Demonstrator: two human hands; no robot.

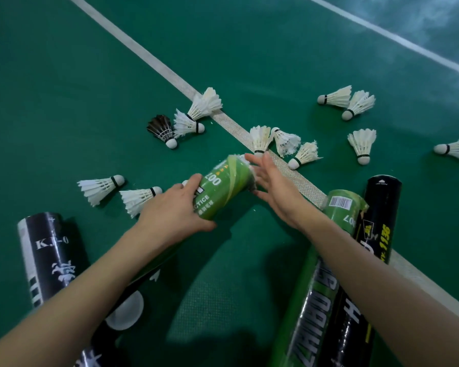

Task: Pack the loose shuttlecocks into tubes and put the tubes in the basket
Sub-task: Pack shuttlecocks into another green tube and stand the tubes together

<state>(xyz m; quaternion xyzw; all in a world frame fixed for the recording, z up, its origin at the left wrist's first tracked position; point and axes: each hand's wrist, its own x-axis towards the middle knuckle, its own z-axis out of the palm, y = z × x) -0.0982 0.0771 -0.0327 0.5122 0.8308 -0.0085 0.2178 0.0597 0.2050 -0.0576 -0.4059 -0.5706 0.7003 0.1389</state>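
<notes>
Here the green tube [220, 185] is held off the court floor [64, 102]. The left hand [175, 207] grips it around the middle, and its long axis slants up and away to the right, so the open mouth points at the right hand [273, 186]. That hand is released, with straight fingers [252, 161] and the palm just beside the rim, perhaps touching it, and it holds nothing visible. Something white shows at the mouth, but blur there makes it impossible to tell whether a shuttlecock sits half inside. The nearest loose shuttlecocks [286, 143], a cluster of three, lie on and beside the white line [143, 53] just beyond the right hand, so that hand looks better placed for the next pick. A pair of shuttlecocks [138, 198] lies just beyond the left hand, which is occupied. The tube's lower end is hidden behind the left forearm, where a white cap [125, 311] peeks out. A black tube [51, 255] on the left, a second green tube [339, 207] and a black-and-yellow tube [379, 215] are partly covered or cut off by the frame edge. No basket is in view.
</notes>
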